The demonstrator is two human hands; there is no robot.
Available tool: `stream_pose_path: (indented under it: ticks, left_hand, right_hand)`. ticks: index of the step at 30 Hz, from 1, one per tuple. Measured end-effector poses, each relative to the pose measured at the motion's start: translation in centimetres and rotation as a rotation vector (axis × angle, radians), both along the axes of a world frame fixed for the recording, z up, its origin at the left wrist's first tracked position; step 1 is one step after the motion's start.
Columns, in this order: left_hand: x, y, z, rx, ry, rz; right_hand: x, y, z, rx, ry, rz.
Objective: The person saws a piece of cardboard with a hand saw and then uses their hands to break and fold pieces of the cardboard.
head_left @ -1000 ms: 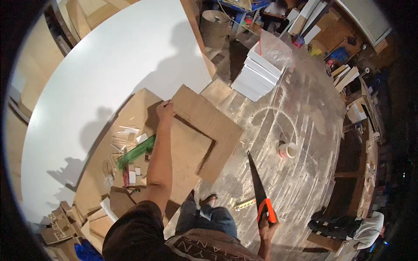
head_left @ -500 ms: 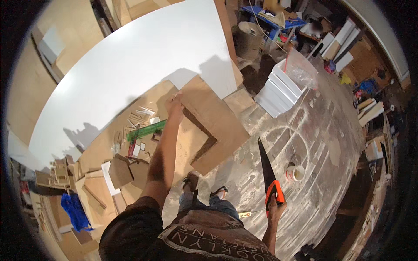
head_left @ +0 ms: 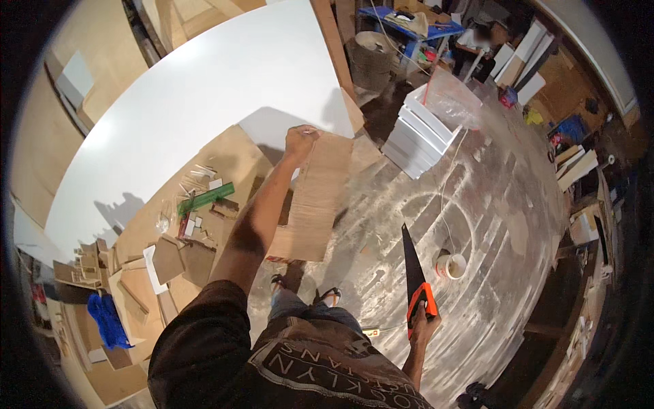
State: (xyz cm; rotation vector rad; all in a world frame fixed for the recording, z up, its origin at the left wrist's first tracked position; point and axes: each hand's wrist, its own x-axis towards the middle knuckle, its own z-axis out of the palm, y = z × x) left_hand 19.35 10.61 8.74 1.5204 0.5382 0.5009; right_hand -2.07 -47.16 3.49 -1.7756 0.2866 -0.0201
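Observation:
My left hand [head_left: 300, 142] grips the upper edge of a brown wooden board [head_left: 319, 194], lifted off the bench and tilted so that it looks narrow. A cut-out shows along the board's left side, partly hidden by my forearm. Out to the right, my right hand [head_left: 424, 327] is wrapped round the orange handle of a handsaw [head_left: 414, 269]. Its dark blade points away from me, apart from the board, above the floor.
The wooden bench [head_left: 231, 153] bears a green strip [head_left: 204, 198] and several small scraps. A large white panel [head_left: 204, 82] leans behind. On the stained floor stand a white bucket [head_left: 451, 266] and stacked white pieces [head_left: 419, 140]. A person [head_left: 475, 48] sits at the back right.
My left hand has raised the board and turned it, so its broad face now appears much narrower. The handsaw stays in my right hand. The whole view has shifted slightly.

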Motion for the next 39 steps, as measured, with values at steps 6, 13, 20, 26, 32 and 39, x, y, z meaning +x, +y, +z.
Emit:
stream_pose_path:
  ticks: [6,13,20,26,32,39]
  left_hand:
    - [2.3,2.3,-1.9,0.255,0.055,0.073]
    - [0.2,7.8,-8.0,0.054,0.303,0.318]
    - [-11.4,5.2,-14.2,-0.846,-0.031,0.435]
    - [-19.4,3.6,-14.9,-0.854,-0.156,0.666]
    - [-19.4,1.4,-18.7,-0.828,-0.109,0.915]
    - [-21.9,-0.1,-21.6,-0.302,0.425,0.943]
  right_hand:
    - [-1.7,-1.6,-1.6,-0.015,-0.008,-0.092]
    - [-5.1,-1.5,1.3,-0.014,0.093,-0.295]
    - [-5.6,2.1,3.0,0.013,0.154,-0.353]
    - [-3.6,6.8,3.9,0.100,0.142,-0.158]
    - [-2.5,10.6,5.5,0.042,0.100,-0.081]
    - [-3.7,14.0,7.2,0.009,-0.064,0.072]
